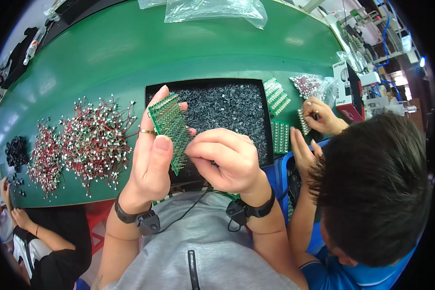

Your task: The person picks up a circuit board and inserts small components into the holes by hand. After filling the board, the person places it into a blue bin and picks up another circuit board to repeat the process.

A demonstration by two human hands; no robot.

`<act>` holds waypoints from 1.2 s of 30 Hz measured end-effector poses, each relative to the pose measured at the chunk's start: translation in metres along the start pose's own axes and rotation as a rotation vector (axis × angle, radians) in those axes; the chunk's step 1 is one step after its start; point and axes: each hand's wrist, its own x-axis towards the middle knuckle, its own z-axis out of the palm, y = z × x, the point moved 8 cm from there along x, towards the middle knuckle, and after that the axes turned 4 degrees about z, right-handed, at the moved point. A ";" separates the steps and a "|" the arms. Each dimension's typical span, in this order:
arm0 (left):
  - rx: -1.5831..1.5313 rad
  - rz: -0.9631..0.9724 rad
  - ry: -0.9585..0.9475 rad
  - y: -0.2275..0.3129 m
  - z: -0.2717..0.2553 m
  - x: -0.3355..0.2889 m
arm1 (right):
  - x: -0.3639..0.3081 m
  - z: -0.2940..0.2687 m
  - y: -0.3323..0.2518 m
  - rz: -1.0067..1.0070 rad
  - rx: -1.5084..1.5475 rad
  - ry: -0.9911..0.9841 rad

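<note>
My left hand (152,162) holds up a green circuit board panel (168,126), thumb on its near side and fingers behind it. Rows of thin metal pins stick out from the panel, which is tilted upright above a black tray (266,96). At the panel's right edge is my right hand (227,157), its fingers curled and the thumb and fingertips pinched together. Whatever is between those fingertips is too small or hidden to make out. Small black parts (222,111) fill the tray behind both hands.
Left of the tray lie piles of red wires with white connectors (94,140) and a small black heap (17,152). Green panels (277,96) lie right, beside a co-worker's hands (321,116). Clear plastic bags (215,12) rest at the table's far edge. Another person sits lower left.
</note>
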 end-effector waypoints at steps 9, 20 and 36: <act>-0.036 0.015 -0.012 0.001 0.001 0.000 | -0.002 0.001 0.001 0.077 0.032 -0.030; 0.027 0.017 -0.050 0.003 0.001 0.001 | -0.003 0.002 -0.003 0.021 -0.026 -0.090; 0.049 -0.016 -0.015 0.004 0.002 0.000 | -0.005 -0.002 -0.005 -0.016 -0.010 -0.013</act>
